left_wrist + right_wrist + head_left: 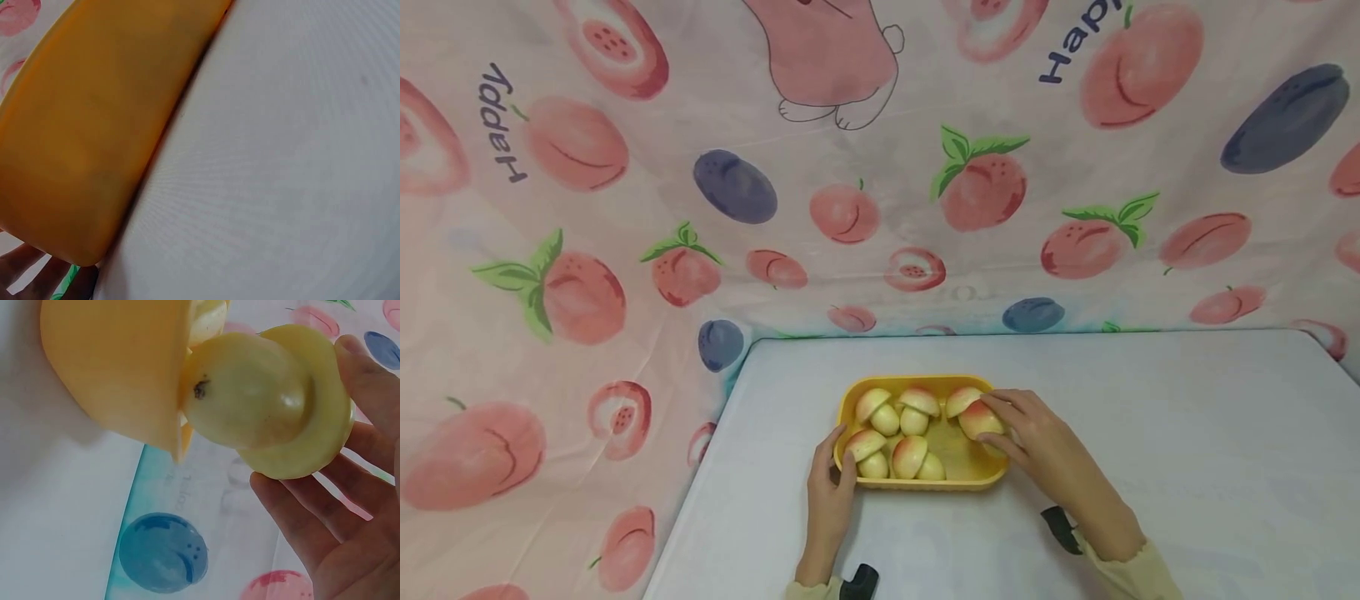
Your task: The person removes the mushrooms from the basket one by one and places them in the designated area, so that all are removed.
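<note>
In the head view, a yellow tray [925, 485] holds several mushroom-shaped pieces with red-tinged pale yellow caps, such as one mushroom [910, 458] at the front. My left hand [830, 496] grips the tray's left end, its fingertips at the corner of the yellow wall [94, 144] in the left wrist view. At the right end, my right hand [1041, 437] holds another mushroom [979, 419] by its cap, between thumb and fingers. The right wrist view shows this mushroom [244, 394] stem-side toward the camera, beside the tray's rim. It partly hides a mushroom [961, 400] behind it.
The tray stands on a white table [760, 433]. Behind and to the left hangs a pink cloth [865, 167] printed with fruit. A black strap piece [859, 581] is at the left wrist, and another black piece [1062, 530] at the right.
</note>
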The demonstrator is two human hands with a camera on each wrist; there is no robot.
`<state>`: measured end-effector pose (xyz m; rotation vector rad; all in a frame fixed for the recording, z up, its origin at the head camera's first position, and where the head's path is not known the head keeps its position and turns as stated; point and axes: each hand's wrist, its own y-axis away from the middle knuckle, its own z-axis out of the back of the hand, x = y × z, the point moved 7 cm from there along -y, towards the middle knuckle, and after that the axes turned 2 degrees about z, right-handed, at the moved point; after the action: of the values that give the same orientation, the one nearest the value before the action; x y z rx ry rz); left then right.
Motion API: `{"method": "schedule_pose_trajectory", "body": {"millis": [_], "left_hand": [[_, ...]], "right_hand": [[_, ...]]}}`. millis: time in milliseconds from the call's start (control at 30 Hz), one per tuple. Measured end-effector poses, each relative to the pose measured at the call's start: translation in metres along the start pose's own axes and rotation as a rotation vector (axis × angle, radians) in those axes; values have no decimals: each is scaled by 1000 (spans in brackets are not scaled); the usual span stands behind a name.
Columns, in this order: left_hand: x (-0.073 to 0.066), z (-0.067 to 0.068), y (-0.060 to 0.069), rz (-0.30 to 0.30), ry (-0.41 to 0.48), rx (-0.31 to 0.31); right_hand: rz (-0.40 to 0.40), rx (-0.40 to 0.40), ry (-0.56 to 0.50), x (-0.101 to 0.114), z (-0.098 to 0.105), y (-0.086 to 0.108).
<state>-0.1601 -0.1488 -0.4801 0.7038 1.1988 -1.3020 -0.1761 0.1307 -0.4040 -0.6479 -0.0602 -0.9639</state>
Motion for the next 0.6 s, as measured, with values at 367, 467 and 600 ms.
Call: {"method": "schedule_pose_trajectory", "body": {"millis": [367,467,600], "left_hand": [[0,0,0,16,-11,4],[0,-1,0,16,-11,3],[0,0,0,13,-14,-2]], "right_hand": [[-3,-25,4,-6,8,2],[0,-38,2,-8,10,3],[-8,-42,-5,-12,10,4]]}}
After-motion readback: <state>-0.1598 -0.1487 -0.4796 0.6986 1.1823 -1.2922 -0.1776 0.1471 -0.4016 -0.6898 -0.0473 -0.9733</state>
